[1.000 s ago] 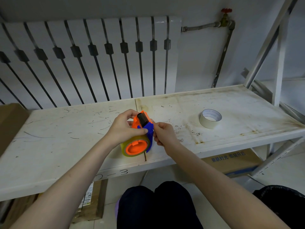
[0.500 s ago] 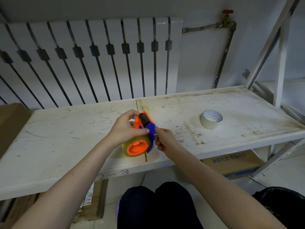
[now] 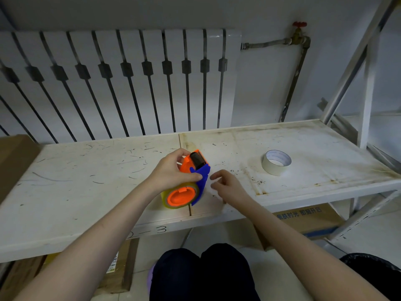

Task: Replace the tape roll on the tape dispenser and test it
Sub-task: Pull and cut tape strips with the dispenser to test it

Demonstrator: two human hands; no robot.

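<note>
My left hand (image 3: 171, 171) grips an orange and blue tape dispenser (image 3: 196, 170) over the front of the white shelf (image 3: 86, 181). A clear yellowish tape roll (image 3: 180, 195) sits on the dispenser's orange hub, and a black roller shows at its top. Just right of the dispenser my right hand (image 3: 229, 185) hovers with fingers apart, touching nothing. A white tape roll (image 3: 276, 162) lies flat on the shelf further right.
A white radiator (image 3: 130, 79) stands behind the shelf. A pipe with a red valve (image 3: 299, 25) runs down the wall. Cardboard boxes lie under the shelf (image 3: 310, 218) and at the left edge (image 3: 15, 161). White shelf posts (image 3: 368, 83) rise at the right.
My right hand was pinching at the blue side of the dispenser; it has let go and drawn back slightly to the right, fingers apart. The left hand keeps its grip.
</note>
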